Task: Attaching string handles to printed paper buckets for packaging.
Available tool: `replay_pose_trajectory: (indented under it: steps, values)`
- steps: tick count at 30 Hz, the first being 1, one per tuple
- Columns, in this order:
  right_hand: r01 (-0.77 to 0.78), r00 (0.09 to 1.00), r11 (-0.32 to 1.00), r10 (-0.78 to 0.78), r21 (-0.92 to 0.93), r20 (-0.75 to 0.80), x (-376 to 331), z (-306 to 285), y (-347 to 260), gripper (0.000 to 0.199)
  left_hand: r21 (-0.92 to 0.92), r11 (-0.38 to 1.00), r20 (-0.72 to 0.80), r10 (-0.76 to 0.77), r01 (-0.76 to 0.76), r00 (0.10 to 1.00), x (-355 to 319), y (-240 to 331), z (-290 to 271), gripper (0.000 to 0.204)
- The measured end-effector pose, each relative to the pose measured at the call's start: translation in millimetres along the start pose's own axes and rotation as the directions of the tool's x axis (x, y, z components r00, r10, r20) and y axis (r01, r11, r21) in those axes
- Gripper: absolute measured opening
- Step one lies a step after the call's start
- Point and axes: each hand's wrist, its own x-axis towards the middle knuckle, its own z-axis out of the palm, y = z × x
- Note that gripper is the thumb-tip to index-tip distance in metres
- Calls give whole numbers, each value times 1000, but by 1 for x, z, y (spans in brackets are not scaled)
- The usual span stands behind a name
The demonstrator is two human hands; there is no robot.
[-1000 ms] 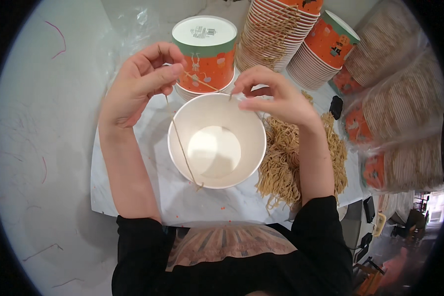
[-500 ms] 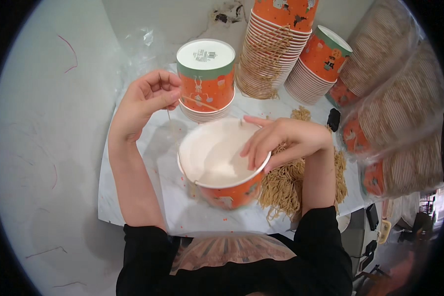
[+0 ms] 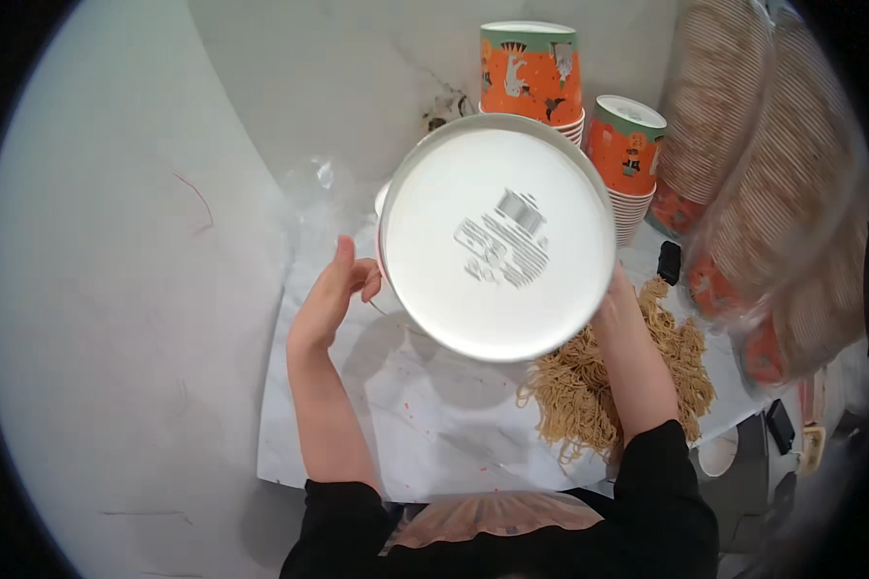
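An upturned tub (image 3: 497, 241) is gripped by the part-hidden right hand (image 3: 612, 295); cord (image 3: 378, 308) is held by the half-curled left hand (image 3: 330, 294).

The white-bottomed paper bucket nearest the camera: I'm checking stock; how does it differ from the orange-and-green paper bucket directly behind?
The white-bottomed bucket is raised, base toward the camera; the orange-and-green bucket stands upside down. The first shows mostly base, the second mostly printed side. Both bases are white.

A pale wall (image 3: 106, 318) bearing thin marks rose at left, meeting a greyish back wall (image 3: 338, 87) behind the white, grey-veined tabletop (image 3: 444, 420).
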Motion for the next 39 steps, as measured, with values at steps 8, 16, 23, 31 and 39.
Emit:
replay_pose_trajectory:
  steps: [8, 16, 23, 31, 39]
  values:
    - [-8, 870, 976, -100, -217, -483, 8, -5, 4, 30, -570, 821, -7, -17, 10, 1000, -19, 40, 30, 37]
    - [-258, 931, 608, -52, -750, -363, 7, 15, 14, 32, -947, 299, 94, -102, 121, 990, -34, -60, -34, 41]
    - [-230, 948, 490, -82, -841, -307, 6, 7, 11, 33, -967, 250, -133, -326, -51, 936, -51, -144, -42, 20]
    - [-209, 961, 470, -63, -858, -269, 5, 17, 4, 27, -937, 349, -125, -373, 14, 919, -57, -185, -60, 17]
    - [-199, 961, 484, -72, -852, -265, 2, 20, -4, 26, -643, 707, -250, -558, 296, 791, -62, -175, -46, 13]
